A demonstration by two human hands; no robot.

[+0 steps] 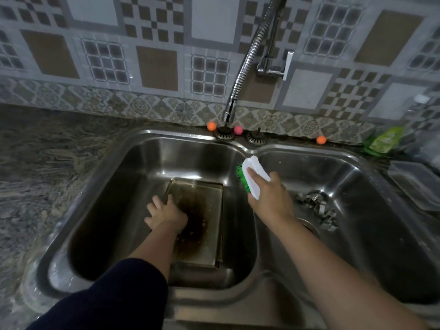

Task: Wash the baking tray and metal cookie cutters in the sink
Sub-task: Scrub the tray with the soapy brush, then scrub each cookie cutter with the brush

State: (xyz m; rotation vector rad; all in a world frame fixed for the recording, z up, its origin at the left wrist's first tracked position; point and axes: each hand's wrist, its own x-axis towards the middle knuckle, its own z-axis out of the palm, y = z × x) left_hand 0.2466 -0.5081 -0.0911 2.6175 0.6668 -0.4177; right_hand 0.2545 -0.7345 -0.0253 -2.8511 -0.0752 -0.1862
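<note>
A rectangular metal baking tray (204,217) with a dark burnt stain lies flat on the bottom of the left basin of the steel double sink (133,139). My left hand (164,214) rests on the tray's left edge, fingers spread. My right hand (269,196) is above the divider between the basins and grips a white scrubbing brush (252,173) with green bristles facing left. Several metal cookie cutters (319,207) lie in a heap on the bottom of the right basin, near its drain.
A flexible chrome faucet (240,77) hangs over the sink's back rim, its lever at the wall. Two strainer plugs (256,138) and small orange and pink balls (211,126) sit on the rim. A green soap pouch (383,141) and clear plastic containers (414,179) stand right. Granite counter (42,163) lies left.
</note>
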